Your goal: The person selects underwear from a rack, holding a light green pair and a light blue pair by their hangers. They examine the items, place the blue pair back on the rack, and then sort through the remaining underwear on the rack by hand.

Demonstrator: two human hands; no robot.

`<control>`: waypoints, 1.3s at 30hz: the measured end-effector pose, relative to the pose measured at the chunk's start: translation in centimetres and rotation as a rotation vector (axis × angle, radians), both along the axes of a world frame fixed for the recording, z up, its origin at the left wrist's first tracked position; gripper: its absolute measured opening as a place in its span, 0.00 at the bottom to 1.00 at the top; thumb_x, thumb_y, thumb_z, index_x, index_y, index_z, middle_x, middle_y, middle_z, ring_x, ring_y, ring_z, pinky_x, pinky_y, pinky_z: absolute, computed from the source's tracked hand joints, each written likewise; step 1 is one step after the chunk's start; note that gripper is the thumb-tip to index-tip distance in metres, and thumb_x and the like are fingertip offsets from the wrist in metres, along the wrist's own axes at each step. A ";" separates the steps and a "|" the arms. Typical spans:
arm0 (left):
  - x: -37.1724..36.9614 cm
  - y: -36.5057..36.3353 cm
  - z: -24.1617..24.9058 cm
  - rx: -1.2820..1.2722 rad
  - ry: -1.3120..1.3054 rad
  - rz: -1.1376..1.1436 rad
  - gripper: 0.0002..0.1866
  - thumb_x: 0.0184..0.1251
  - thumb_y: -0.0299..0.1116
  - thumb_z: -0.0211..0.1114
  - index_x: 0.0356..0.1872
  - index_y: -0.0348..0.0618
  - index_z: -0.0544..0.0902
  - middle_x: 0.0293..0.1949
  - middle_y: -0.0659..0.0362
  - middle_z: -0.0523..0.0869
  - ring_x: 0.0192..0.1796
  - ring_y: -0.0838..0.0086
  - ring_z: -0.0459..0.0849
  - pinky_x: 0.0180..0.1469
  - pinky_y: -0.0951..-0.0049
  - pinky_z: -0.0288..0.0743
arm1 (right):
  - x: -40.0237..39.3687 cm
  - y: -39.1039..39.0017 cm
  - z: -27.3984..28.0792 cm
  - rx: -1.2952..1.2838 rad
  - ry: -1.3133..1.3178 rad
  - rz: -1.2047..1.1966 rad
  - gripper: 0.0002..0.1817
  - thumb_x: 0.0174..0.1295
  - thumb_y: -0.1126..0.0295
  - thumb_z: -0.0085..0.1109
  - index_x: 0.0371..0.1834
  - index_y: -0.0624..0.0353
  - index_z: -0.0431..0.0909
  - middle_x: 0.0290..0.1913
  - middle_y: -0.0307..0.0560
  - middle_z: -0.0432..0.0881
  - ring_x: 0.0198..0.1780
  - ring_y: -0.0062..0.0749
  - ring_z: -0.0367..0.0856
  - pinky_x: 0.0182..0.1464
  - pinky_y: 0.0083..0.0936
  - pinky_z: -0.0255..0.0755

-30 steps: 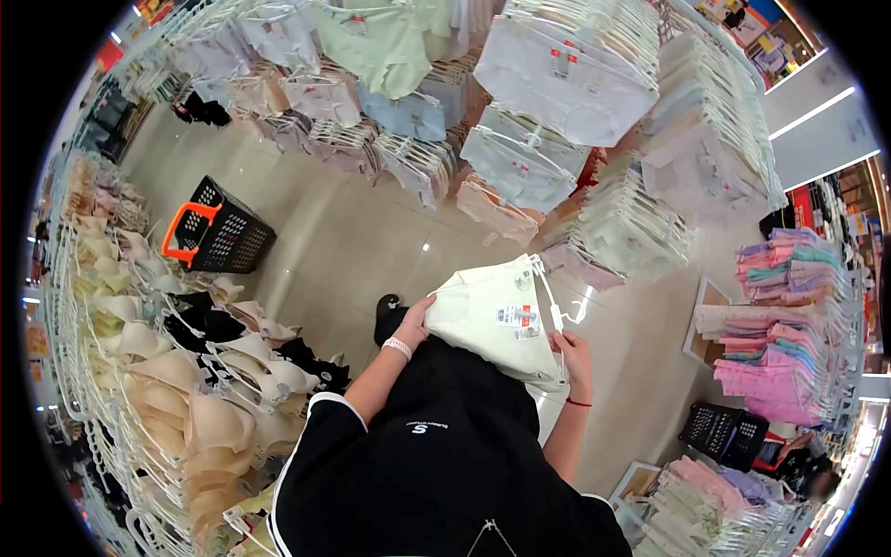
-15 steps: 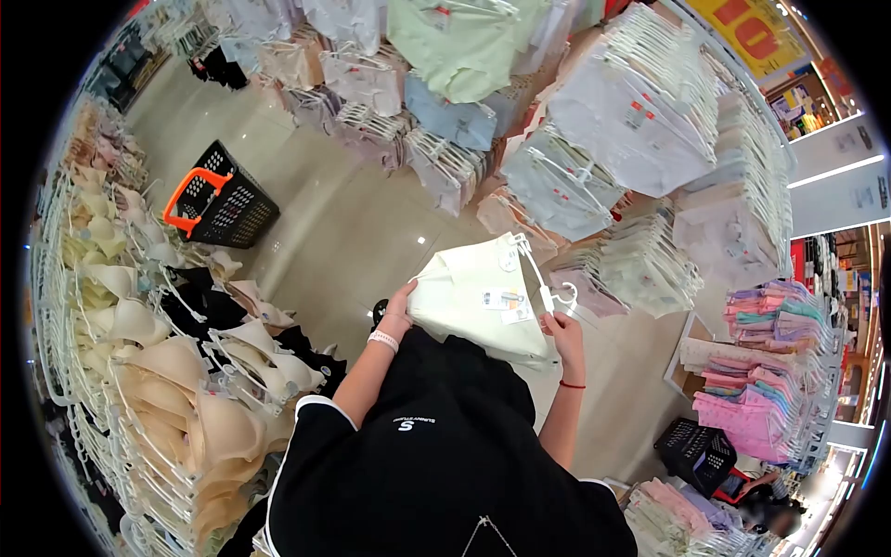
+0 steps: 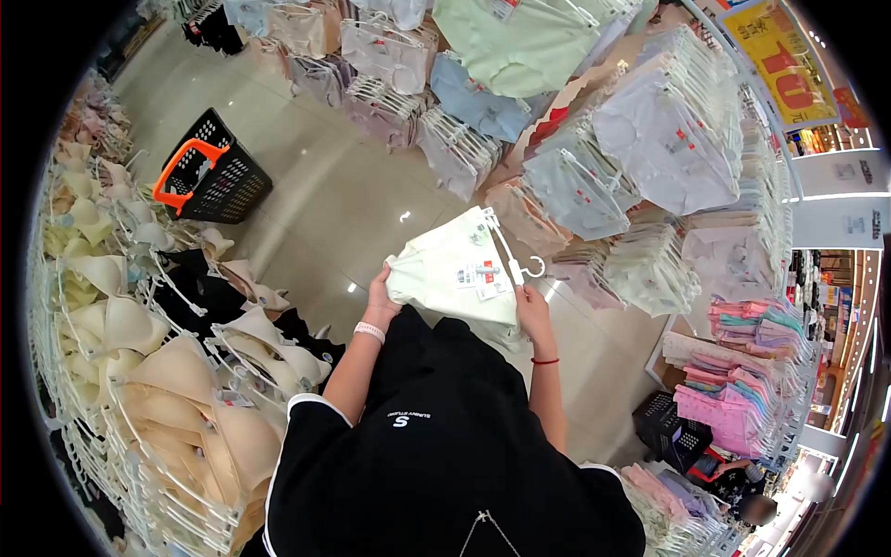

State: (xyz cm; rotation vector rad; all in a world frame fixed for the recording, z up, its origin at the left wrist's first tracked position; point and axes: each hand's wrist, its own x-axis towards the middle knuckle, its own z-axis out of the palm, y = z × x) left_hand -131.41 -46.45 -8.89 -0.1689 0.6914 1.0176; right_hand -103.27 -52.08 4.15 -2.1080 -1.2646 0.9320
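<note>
A pair of pale cream-green panties (image 3: 436, 266) on a white plastic hanger (image 3: 515, 268) is stretched out in front of my body. My left hand (image 3: 381, 295) is closed on the waist or side edge of the cloth at the left. At the opposite end, my right hand (image 3: 531, 312) pinches the panties near the hanger's bar, just below its hook. White tags with a red mark (image 3: 483, 273) lie face up on the cloth. Part of the lower cloth is hidden by my dark clothing.
Racks of hanging underwear (image 3: 506, 37) fill the far side and right. Bras (image 3: 200, 399) hang on a rack at my left. A black basket with an orange handle (image 3: 227, 176) stands on the floor. Another basket (image 3: 670, 430) and a person (image 3: 738, 483) are at lower right.
The panties and both hands have shifted slightly left and up in view. The camera view has turned a little. Both hands keep their hold.
</note>
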 end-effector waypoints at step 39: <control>-0.4 4.2 5.4 0.443 0.552 -0.337 0.18 0.66 0.43 0.58 0.48 0.40 0.78 0.39 0.66 0.81 0.41 0.83 0.76 0.44 0.81 0.69 | -6.0 3.1 8.3 -0.021 -0.158 0.399 0.12 0.58 0.63 0.54 0.33 0.62 0.77 0.24 0.58 0.74 0.27 0.53 0.73 0.29 0.36 0.65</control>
